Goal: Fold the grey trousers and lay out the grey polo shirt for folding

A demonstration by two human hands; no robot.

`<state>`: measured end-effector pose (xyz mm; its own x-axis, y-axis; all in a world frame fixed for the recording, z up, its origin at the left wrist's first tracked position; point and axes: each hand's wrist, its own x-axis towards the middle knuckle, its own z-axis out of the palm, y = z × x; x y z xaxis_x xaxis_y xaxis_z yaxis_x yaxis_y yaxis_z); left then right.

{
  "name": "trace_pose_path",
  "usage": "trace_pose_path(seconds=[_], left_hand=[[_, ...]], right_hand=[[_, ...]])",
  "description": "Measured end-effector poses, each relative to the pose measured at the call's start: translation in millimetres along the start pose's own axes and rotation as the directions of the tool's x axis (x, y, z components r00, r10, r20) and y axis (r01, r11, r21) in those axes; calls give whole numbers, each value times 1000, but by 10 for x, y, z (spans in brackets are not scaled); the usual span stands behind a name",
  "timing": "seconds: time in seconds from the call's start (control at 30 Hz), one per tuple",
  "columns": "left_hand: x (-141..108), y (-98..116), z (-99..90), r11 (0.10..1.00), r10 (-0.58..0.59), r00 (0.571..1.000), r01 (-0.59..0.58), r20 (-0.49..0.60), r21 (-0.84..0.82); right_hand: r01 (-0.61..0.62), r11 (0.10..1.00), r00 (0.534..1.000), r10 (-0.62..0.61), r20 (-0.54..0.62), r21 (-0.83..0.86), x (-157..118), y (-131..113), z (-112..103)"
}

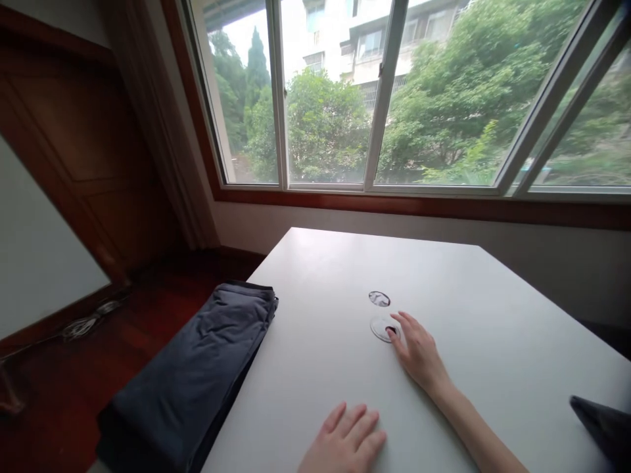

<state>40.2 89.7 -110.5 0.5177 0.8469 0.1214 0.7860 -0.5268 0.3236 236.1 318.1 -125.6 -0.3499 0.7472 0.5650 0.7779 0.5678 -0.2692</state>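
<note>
My right hand lies flat on the white table, fingers apart, with its fingertips on a round white cable cover. A second round opening sits just beyond it. My left hand rests palm down on the table near the front edge, fingers spread, holding nothing. A folded dark blue-grey garment lies along the table's left edge, to the left of both hands.
A dark object pokes in at the lower right corner of the table. Large windows stand behind the table. To the left are a red-brown wooden floor and wood panelling.
</note>
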Motion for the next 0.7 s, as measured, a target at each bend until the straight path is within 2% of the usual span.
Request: trace_pose_path(seconds=[0.27, 0.37, 0.43, 0.5, 0.57, 0.7], left_hand=[[-25, 5, -75, 999, 28, 994, -30, -109, -16], [-61, -4, -42, 993, 59, 975, -80, -213, -90], [-96, -1, -11, 982, 3, 941, -67, -339, -179], [-125, 13, -4, 959, -105, 896, -23, -432, -281], [-140, 32, -35, 928, -176, 879, -1, -443, -372], [-136, 55, -129, 885, -181, 894, -33, -409, -465]], right_hand=[[54, 998, 998, -54, -24, 29, -1, -217, -211], [34, 999, 996, -30, -83, 37, -7, -297, -328], [30, 999, 992, -25, -126, 38, -19, -331, -382], [48, 998, 989, -41, -141, 48, -29, -350, -409], [57, 997, 988, -48, -146, 56, -34, -358, -416], [53, 996, 989, -42, -142, 73, -36, -356, -407]])
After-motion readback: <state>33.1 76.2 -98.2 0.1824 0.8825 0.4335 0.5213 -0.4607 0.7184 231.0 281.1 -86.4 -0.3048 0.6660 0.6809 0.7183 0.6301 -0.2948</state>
